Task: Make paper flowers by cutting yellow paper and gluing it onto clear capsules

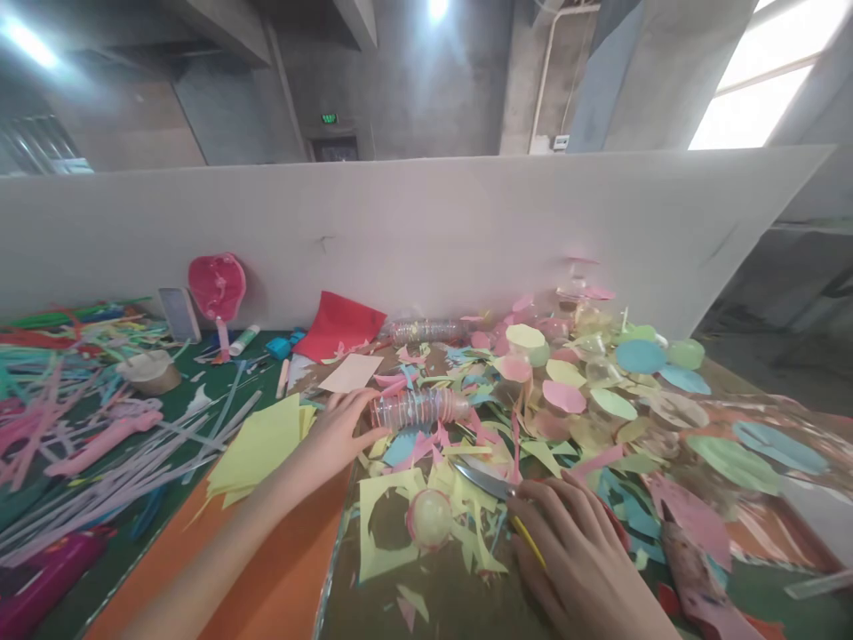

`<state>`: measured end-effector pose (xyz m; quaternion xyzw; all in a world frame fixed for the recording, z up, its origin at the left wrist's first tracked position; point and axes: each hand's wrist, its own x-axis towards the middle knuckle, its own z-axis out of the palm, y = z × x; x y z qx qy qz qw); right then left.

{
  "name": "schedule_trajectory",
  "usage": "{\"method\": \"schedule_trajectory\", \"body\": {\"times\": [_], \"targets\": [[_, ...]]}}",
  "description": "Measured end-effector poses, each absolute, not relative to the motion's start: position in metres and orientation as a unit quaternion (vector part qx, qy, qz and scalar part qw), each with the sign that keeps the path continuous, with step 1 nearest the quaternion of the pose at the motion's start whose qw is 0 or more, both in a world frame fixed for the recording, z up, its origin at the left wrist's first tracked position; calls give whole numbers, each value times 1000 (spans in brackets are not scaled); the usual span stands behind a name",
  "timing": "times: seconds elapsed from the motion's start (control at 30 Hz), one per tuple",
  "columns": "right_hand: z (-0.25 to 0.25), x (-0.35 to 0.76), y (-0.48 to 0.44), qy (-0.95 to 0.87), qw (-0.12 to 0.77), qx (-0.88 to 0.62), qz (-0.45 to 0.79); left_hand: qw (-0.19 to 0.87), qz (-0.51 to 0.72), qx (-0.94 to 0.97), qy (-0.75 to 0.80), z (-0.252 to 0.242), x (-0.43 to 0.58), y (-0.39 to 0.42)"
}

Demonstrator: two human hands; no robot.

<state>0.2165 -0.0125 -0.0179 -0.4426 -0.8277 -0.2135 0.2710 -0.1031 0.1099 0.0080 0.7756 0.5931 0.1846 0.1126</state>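
Observation:
My left hand [339, 431] has its fingers and thumb around the near-left end of a clear plastic bottle [419, 407] wrapped with thin coloured rings, which lies on its side. My right hand [573, 533] is curled over a pair of scissors [483, 481], whose metal blades point left; most of the handle is hidden under the fingers. A thin yellow strip [530, 542] shows below that hand. Between the hands are a yellow sheet [368, 558] with a round hole and a pale yellow rounded piece [430, 519] with a pink rim.
Yellow paper squares [257, 449] lie left of my forearm. Paper scraps and discs [565, 396] cover the right side. A second bottle [426, 332] lies at the back beside red paper [339, 326]. Coloured strips, a pink glue gun [107, 444] and a paper cup [150, 371] are left.

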Motion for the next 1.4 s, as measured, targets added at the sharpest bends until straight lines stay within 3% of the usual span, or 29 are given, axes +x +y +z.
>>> {"method": "schedule_trajectory", "body": {"times": [0.33,0.77,1.4], "targets": [[-25,213,-4,-792,367,-429,-232,60,194,797,568,4,-103,113],[-10,220,-17,-821,249,-474,-200,17,170,822,544,-3,-105,118],[-15,220,-19,-835,245,-452,-195,50,160,827,536,1,-102,107]]}}
